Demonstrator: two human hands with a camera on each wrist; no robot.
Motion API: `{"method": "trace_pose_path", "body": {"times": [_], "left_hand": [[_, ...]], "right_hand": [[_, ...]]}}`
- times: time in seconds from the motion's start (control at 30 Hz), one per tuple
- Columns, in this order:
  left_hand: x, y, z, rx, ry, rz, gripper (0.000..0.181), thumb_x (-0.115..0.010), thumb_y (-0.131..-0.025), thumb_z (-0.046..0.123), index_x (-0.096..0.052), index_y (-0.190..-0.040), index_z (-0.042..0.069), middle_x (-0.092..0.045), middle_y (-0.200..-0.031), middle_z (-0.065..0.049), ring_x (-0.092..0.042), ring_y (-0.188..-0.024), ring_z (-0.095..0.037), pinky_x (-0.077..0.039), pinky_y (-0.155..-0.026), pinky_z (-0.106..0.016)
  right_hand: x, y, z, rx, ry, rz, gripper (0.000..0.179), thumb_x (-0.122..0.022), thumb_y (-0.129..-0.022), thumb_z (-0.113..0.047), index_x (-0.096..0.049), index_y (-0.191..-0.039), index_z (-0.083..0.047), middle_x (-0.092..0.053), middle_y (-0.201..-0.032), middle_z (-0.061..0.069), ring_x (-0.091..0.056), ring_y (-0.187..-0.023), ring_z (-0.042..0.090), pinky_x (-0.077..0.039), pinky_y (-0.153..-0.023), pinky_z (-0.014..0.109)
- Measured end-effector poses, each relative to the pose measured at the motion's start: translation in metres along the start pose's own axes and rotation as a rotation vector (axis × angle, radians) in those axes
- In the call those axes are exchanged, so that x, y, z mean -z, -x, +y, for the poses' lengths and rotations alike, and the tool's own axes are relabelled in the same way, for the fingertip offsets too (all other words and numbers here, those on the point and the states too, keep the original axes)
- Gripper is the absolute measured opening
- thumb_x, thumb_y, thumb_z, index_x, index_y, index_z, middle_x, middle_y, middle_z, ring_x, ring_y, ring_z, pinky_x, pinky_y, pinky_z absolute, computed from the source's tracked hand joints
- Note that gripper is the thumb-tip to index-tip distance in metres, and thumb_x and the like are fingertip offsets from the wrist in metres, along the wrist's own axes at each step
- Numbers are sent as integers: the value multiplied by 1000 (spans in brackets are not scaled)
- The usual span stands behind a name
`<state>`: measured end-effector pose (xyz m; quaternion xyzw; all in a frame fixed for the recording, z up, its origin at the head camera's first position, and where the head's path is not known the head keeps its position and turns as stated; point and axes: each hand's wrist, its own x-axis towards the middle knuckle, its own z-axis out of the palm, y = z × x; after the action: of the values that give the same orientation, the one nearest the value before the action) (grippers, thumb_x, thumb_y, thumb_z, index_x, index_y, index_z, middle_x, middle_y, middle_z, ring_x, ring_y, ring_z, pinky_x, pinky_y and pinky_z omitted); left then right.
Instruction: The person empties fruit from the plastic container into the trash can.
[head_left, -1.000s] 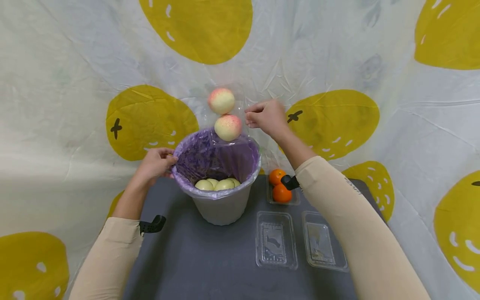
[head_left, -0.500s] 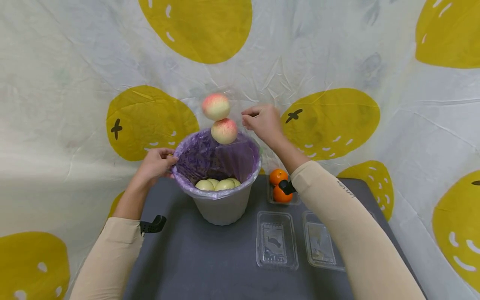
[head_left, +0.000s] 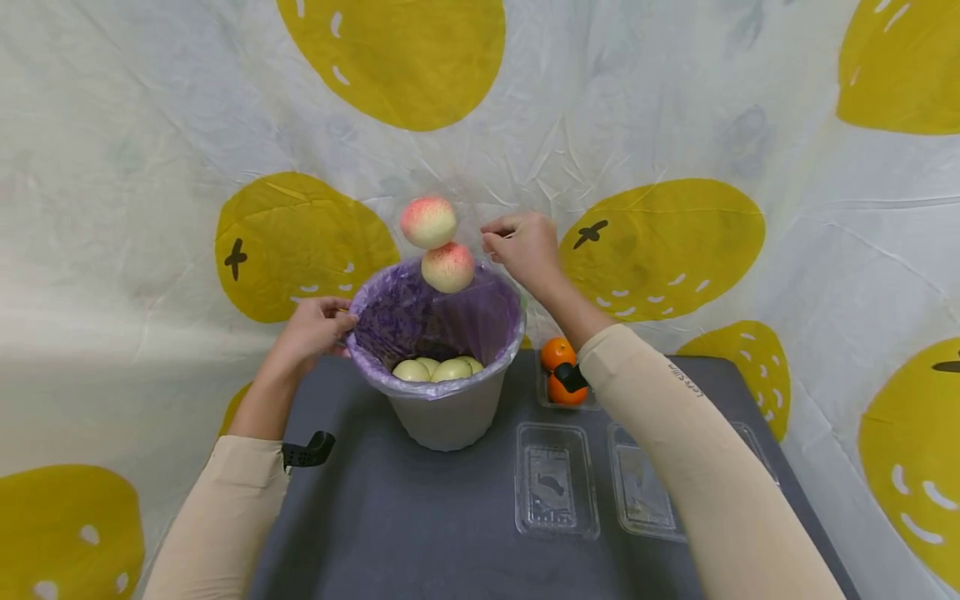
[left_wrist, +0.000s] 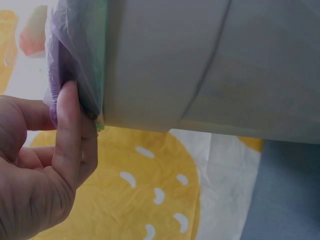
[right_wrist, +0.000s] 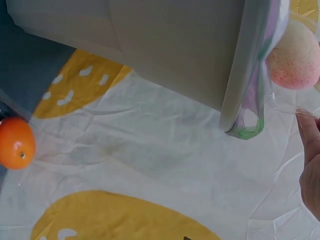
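My left hand (head_left: 315, 332) grips the rim of a white bin (head_left: 448, 417) at its left side, pinching the purple liner bag (head_left: 390, 304) there. Several pale green round fruits (head_left: 452, 370) lie inside at the bottom. Above the bin's far right rim, my right hand (head_left: 525, 248) pinches the edge of a clear plastic tray (right_wrist: 286, 106), which is tilted and hard to make out in the head view. In that tray sit two pink-and-cream peaches, the upper peach (head_left: 428, 222) touching the lower peach (head_left: 448, 268).
To the right of the bin, a clear tray with two oranges (head_left: 558, 354) stands partly behind the right wrist. Nearer on the dark table (head_left: 405, 525) lie a clear tray (head_left: 557, 479) and a second clear tray (head_left: 645, 492), partly hidden by the right sleeve. A fruit-printed sheet (head_left: 675, 100) hangs behind.
My right hand has shifted slightly left, and the tray has tipped further. Both peaches have moved down and left towards the bin's mouth. My left hand stays on the rim.
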<state>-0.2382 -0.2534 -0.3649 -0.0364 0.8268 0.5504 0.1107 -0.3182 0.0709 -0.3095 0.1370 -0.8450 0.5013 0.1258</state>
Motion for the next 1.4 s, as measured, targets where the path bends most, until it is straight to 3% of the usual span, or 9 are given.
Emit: {"method": "trace_pose_path", "body": {"times": [0.47, 0.77, 1.1, 1.4], "left_hand": [[-1, 1, -1, -13, 9, 12, 46, -54, -106, 12, -46, -148, -7, -54, -106, -11, -60, -74, -8, -63, -60, -26], [0, 1, -1, -20, 10, 7, 47, -54, -106, 12, -46, -148, -7, -54, -105, -11, -59, -74, -8, -63, -60, -26], [0, 0, -1, -33, 11, 14, 45, -54, -106, 11, -47, -146, -9, -53, -104, -11, -59, -74, -9, -64, -62, -29], [1, 1, -2, -25, 4, -8, 47, -55, -106, 12, -46, -149, -7, -52, -108, -14, -60, -75, -11, -64, -61, -29]], "right_hand": [[-5, 3, -1, 86, 72, 68, 20, -70, -97, -17, -83, -104, -3, -79, -87, 11, -75, -72, 21, -61, -64, 24], [-8, 3, -2, 214, 131, 112, 17, -71, -96, -13, -83, -103, -4, -80, -95, 11, -77, -83, 24, -65, -80, 36], [-5, 0, -3, 151, 120, 154, 18, -71, -96, -13, -82, -105, -2, -80, -97, 13, -78, -85, 26, -65, -80, 37], [-6, 3, -2, 189, 157, 135, 17, -72, -97, -15, -83, -107, -6, -80, -102, 11, -77, -89, 24, -65, -81, 35]]}}
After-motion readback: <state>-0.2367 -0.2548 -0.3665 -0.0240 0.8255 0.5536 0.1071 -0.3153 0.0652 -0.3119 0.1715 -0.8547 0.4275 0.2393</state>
